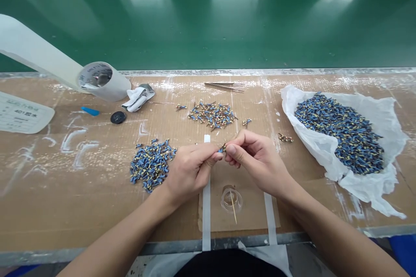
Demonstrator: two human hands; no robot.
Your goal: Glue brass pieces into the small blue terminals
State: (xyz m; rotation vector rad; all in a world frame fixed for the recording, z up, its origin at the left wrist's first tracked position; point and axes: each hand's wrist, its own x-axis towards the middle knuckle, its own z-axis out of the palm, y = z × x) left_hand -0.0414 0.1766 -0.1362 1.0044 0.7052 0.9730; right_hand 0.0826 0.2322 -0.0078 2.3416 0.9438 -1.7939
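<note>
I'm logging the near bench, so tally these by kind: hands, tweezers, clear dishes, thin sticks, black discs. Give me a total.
Hands (left hand, right hand): 2
Tweezers: 1 pair
Clear dish: 1
Thin stick: 1
Black disc: 1
Total: 6
Loose blue pieces, outside your list, are too many to count.

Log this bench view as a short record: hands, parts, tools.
left hand: pinching a small blue part
right hand: fingers at the other end of that part
left pile: blue and yellow pieces, beside the left hand
middle pile: pieces with brass-colored rings, beyond the hands
right heap: blue and yellow pieces on crumpled white paper
cup: clear, nearer the wearer than the hands, thin stick in it
tweezers: lying beyond the middle pile
black cap: far left, near a folded cloth
</note>
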